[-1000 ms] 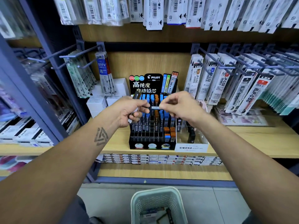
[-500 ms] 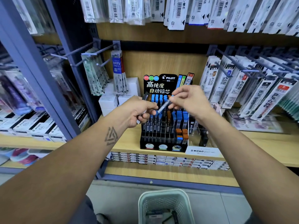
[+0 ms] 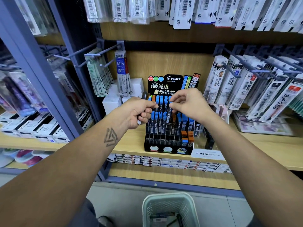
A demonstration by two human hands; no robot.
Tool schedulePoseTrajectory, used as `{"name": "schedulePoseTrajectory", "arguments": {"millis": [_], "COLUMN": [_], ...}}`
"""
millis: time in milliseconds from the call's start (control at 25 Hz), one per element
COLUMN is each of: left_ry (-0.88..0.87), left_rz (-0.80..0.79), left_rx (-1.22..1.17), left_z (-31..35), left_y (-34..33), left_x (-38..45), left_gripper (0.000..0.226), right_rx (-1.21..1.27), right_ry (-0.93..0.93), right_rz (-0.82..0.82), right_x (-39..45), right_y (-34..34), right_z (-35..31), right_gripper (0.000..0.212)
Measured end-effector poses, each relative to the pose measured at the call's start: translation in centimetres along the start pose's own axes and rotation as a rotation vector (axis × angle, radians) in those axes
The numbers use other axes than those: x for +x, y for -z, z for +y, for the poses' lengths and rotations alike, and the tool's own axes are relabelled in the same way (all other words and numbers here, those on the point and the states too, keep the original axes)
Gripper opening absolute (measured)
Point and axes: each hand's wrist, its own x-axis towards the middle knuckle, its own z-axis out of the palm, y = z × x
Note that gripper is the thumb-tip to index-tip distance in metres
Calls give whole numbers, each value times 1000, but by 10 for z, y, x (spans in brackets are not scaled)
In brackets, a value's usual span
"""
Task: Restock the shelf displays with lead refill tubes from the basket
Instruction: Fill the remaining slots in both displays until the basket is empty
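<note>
Swung from level to upright, a blue-capped lead refill tube (image 3: pixel 169 110) now hangs pinched in the right hand (image 3: pixel 188 104) over the Pilot display (image 3: pixel 168 138); the left hand (image 3: pixel 139 112) grips spare tubes beside it. Slotting looks imminent; the basket (image 3: pixel 168 208) sits below both hands.

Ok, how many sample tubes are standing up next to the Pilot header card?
3, side by side at the right edge of the Pilot header card: a blue one, a green one and an orange-and-black one furthest right. The right hand hides their lower ends.
</note>
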Motion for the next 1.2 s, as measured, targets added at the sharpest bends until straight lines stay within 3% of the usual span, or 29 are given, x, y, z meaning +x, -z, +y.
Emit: {"name": "schedulePoseTrajectory", "arguments": {"millis": [480, 800, 1080, 1120, 1200], "left_ry": [-22, -10, 20, 30, 61], "left_rz": [21, 9, -65, -94, -177], "left_rx": [11, 15, 57, 72, 98], "left_z": [2, 1, 0, 0, -2], "left_y": [7, 6, 2, 1, -2], "left_x": [-4, -3, -3, -4, -6], "left_gripper": [17, 17, 16, 15, 12], "right_rx": [-223, -238, -398, -300, 182], "right_ry": [168, 140, 197, 163, -27], "right_rz": [31, 87, -32, 4, 23], "right_x": [-8, -3, -6, -5, -5], "right_y": [-37, -39, -45, -42, -31], "right_z": [-2, 5, 6, 3, -6], "right_gripper": [7, 4, 11, 14, 16]}}
